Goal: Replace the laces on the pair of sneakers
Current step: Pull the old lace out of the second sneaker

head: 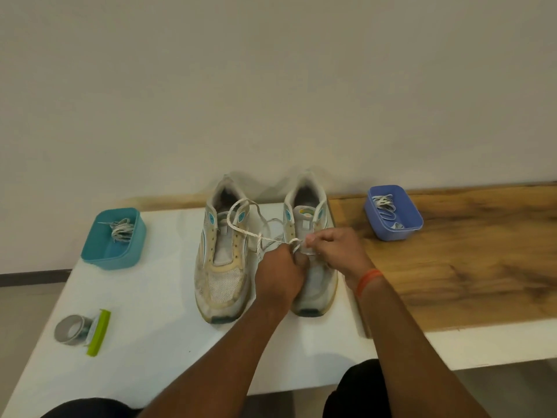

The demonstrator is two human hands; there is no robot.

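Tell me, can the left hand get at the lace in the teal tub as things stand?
Probably not yet: the left hand is gripping the lace at the right sneaker. Once it lets go, the open-topped teal tub has nothing in the way.

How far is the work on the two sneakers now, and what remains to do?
Done: the left sneaker shows bare eyelets, and laces lie in the teal tub and the blue tub. In hand: both hands, left and right, hold a white lace over the right sneaker; whether it goes in or out, I cannot tell. Left: the left sneaker needs lacing.
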